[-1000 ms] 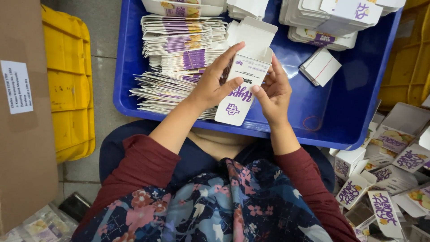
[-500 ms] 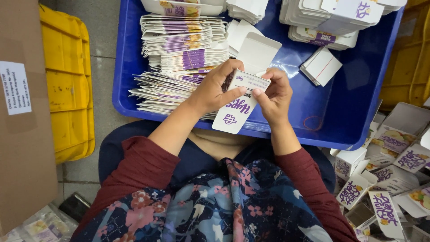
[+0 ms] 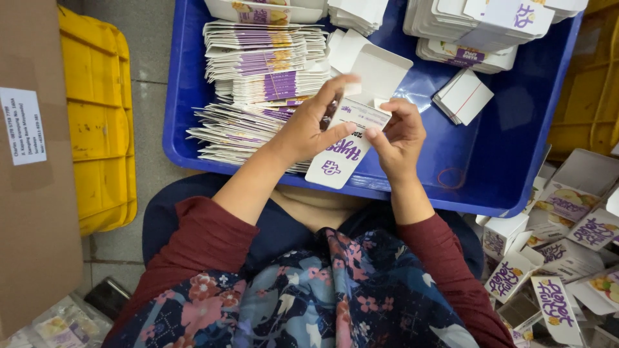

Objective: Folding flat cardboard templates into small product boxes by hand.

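Observation:
I hold a small white carton with purple lettering [image 3: 342, 154] in both hands over the near edge of a blue plastic tray [image 3: 503, 142]. My left hand [image 3: 309, 125] wraps the carton's left side, index finger stretched up toward its open top flap. My right hand [image 3: 400, 138] pinches the carton's right edge near the top, thumb on the front face. The lid flap stands up and points away from me. Stacks of flat white-and-purple carton blanks [image 3: 258, 84] lie in the tray just left of my hands.
More piles of flat blanks [image 3: 477, 29] fill the tray's far side. Several assembled cartons [image 3: 554, 258] lie heaped at my right. A yellow crate [image 3: 97, 116] and a brown cardboard box [image 3: 32, 161] stand at my left. Another yellow crate [image 3: 590, 84] is at the right.
The carton has tipped lower and away from me, and its top flap has swung outward. My left index finger has lifted toward the flap; my right hand has shifted slightly up the edge.

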